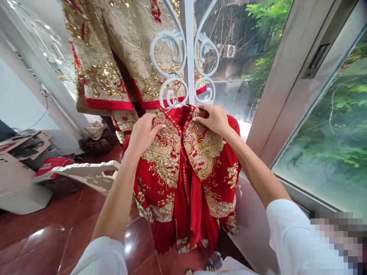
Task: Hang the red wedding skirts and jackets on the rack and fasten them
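A red jacket (164, 164) with gold embroidery hangs upright in front of me, worn over a red garment (197, 206) with a long skirt part. Its clothes hanger (178, 89) hooks onto a white scrolled metal stand (169, 53). At the left side of the collar, my left hand (145, 131) grips the jacket, thumb in front and fingertips partly hidden by the cloth. My right hand (213, 119) pinches the opposite shoulder near the beaded neckline. The jacket's front edges lie slightly apart below the neck.
Cream and gold garments (123, 49) with red hems hang behind, at upper left. Glass window panels (329, 126) with a metal frame (275, 80) stand to the right. A white carved piece (91, 172) and a red box (54, 168) are at left above the red tiled floor (94, 217).
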A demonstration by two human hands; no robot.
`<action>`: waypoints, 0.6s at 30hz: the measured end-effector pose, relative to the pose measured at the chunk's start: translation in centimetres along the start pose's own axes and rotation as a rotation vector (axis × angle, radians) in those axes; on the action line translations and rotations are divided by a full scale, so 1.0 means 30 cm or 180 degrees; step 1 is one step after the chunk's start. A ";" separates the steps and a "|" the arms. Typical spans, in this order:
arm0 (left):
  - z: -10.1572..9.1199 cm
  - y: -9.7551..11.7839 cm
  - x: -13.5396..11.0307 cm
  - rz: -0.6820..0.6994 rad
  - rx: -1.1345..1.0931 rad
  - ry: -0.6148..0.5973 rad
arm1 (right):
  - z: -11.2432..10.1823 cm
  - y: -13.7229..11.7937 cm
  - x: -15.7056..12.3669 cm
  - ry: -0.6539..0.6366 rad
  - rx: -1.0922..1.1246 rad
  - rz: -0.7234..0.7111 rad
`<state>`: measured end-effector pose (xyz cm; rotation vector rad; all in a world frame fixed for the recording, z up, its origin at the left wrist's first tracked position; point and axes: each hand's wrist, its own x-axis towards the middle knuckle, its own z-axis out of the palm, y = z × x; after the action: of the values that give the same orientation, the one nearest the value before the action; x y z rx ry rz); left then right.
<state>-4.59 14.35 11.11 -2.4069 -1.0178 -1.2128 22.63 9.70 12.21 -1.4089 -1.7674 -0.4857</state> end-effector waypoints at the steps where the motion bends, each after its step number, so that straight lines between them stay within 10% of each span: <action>1: 0.004 0.016 -0.003 -0.0103 0.0025 0.0047 | 0.002 -0.012 0.009 -0.0061 -0.0016 0.0007; 7: 0.148 0.193 -0.287 -0.0755 0.0397 0.1196 | 0.074 -0.124 -0.253 0.0874 -0.0289 0.0164; 13: 0.363 0.272 -0.660 -0.1747 0.1046 0.1063 | 0.290 -0.168 -0.708 0.0909 -0.0416 0.0711; 18: 0.317 0.203 -0.759 -0.1803 0.0934 0.0671 | 0.302 -0.068 -0.766 0.0915 0.0182 0.0614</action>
<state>-3.93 4.04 -12.13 -1.7772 -1.7338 -1.3283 18.77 1.23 -10.75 -1.3776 -1.3915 -0.5022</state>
